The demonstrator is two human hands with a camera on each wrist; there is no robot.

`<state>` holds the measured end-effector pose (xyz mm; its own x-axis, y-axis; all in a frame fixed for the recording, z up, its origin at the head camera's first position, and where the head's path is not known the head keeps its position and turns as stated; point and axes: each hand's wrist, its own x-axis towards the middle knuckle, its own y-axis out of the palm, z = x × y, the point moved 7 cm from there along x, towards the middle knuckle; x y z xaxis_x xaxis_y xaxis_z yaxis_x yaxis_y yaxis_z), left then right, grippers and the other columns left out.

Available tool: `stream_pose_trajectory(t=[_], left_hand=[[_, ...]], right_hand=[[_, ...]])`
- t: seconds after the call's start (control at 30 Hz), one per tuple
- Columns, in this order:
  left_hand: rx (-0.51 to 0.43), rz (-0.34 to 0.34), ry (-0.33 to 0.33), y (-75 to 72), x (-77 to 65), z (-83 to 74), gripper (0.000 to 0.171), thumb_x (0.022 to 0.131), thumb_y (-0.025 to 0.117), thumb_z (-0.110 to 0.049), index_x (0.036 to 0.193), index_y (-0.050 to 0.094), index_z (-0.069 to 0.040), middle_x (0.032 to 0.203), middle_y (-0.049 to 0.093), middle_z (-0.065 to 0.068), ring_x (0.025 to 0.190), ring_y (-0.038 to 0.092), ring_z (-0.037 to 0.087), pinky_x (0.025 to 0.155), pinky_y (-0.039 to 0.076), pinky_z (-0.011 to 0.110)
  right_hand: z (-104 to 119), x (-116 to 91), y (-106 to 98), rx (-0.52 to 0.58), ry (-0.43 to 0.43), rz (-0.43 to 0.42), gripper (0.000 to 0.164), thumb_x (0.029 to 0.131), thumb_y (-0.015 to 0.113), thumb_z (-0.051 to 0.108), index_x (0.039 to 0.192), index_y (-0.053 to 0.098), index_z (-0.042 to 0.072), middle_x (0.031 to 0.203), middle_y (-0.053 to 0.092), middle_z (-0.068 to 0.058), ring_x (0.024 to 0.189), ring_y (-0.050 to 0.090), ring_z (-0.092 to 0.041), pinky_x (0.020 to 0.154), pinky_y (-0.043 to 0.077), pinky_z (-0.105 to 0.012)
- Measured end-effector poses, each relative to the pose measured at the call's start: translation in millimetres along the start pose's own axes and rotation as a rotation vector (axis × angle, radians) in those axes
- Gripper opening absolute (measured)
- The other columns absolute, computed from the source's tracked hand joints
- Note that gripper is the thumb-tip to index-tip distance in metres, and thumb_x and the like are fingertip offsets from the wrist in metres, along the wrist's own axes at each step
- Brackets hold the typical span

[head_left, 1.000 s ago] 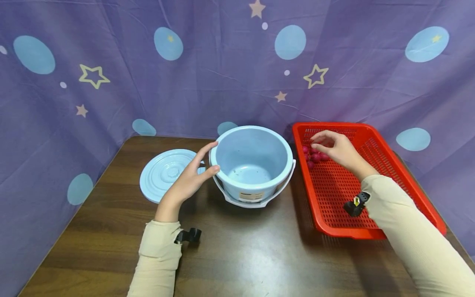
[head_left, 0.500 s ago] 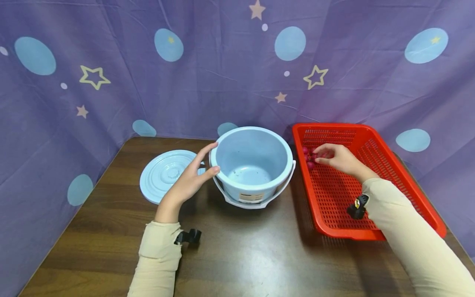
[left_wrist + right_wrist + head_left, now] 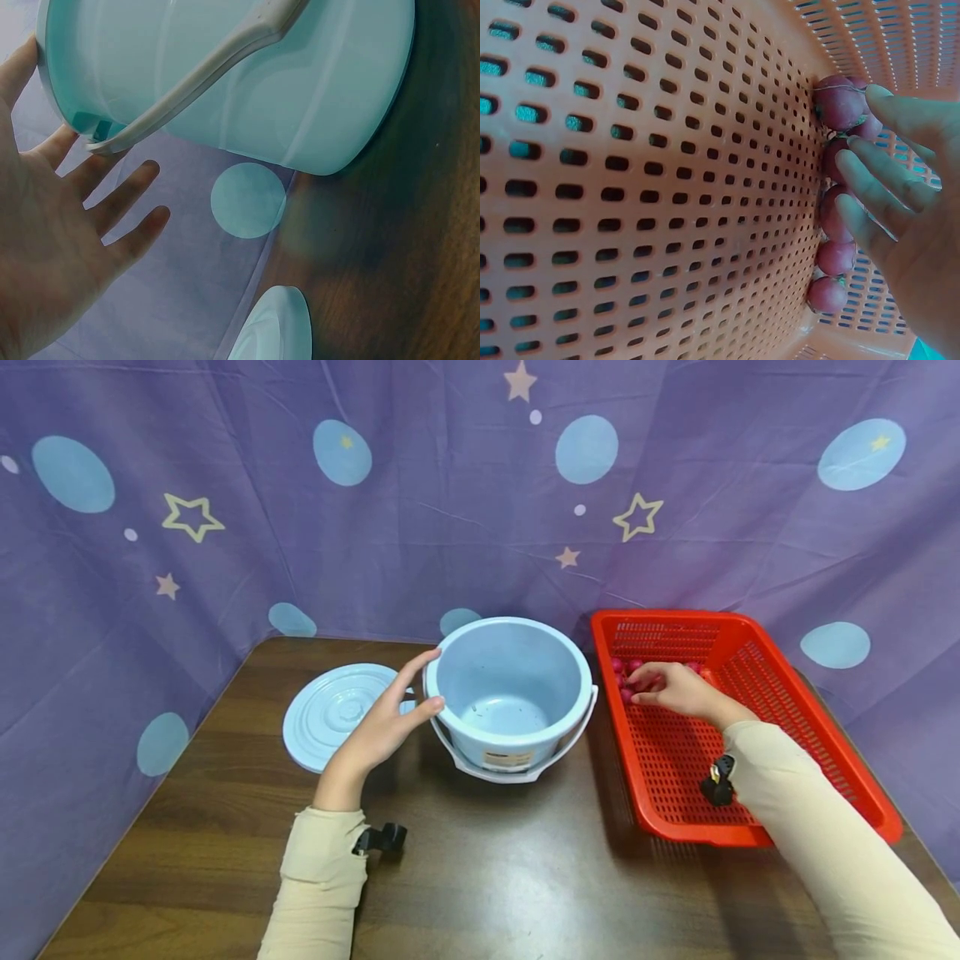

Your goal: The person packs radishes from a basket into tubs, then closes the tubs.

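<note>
My left hand (image 3: 382,727) rests at the left rim of a light blue bucket (image 3: 510,660), thumb and index finger touching it. In the left wrist view the other fingers are spread beside the pale handle (image 3: 217,67), fairly straight. At the far left of the red basket, my right hand (image 3: 678,689) is among several small round red radishes (image 3: 617,666). In the right wrist view the thumb is beside a radish (image 3: 838,105) and the fingertips lie against others, loosely spread and not closed round one. Fingers partly hide the radishes.
A red perforated basket (image 3: 667,831) stands on the right of the brown wooden table (image 3: 465,877). A light blue lid (image 3: 307,718) lies left of the bucket. Behind the table hangs a purple curtain (image 3: 420,560) with stars and ovals.
My right hand has come down into the basket, nearer to the camera and closer to the radishes, and more radishes show behind it. The left hand and bucket have stayed put.
</note>
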<state>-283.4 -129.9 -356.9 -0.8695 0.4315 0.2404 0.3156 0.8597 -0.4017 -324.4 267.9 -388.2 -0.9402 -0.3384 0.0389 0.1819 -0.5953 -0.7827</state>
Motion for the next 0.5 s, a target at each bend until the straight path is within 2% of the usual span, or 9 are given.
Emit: stream_pose_trajectory(t=[0.27, 0.5], left_hand=[[0.002, -0.001, -0.001, 0.0, -1.1, -2.7, 0.063, 0.098, 0.061, -0.033, 0.154, 0.033, -0.025, 0.157, 0.03, -0.001, 0.133, 0.035, 0.022, 0.108, 0.028, 0.051], [-0.001, -0.005, 0.008, -0.5, -1.3, -4.9, 0.063, 0.097, 0.061, -0.032, 0.154, 0.034, -0.024, 0.157, 0.031, -0.001, 0.132, 0.036, 0.023, 0.107, 0.028, 0.051]], right_hand=[[-2.0, 5.9, 5.3, -0.036, 0.031, 0.022, 0.021, 0.088, 0.074, 0.008, 0.106, 0.069, -0.002, 0.097, 0.071, -0.015, 0.082, 0.06, -0.024, 0.074, 0.047, -0.034], [4.9, 10.7, 8.1, -0.125, 0.003, 0.003, 0.018, 0.086, 0.076, 0.009, 0.101, 0.07, 0.0, 0.086, 0.069, -0.009, 0.077, 0.059, -0.022, 0.074, 0.048, -0.039]])
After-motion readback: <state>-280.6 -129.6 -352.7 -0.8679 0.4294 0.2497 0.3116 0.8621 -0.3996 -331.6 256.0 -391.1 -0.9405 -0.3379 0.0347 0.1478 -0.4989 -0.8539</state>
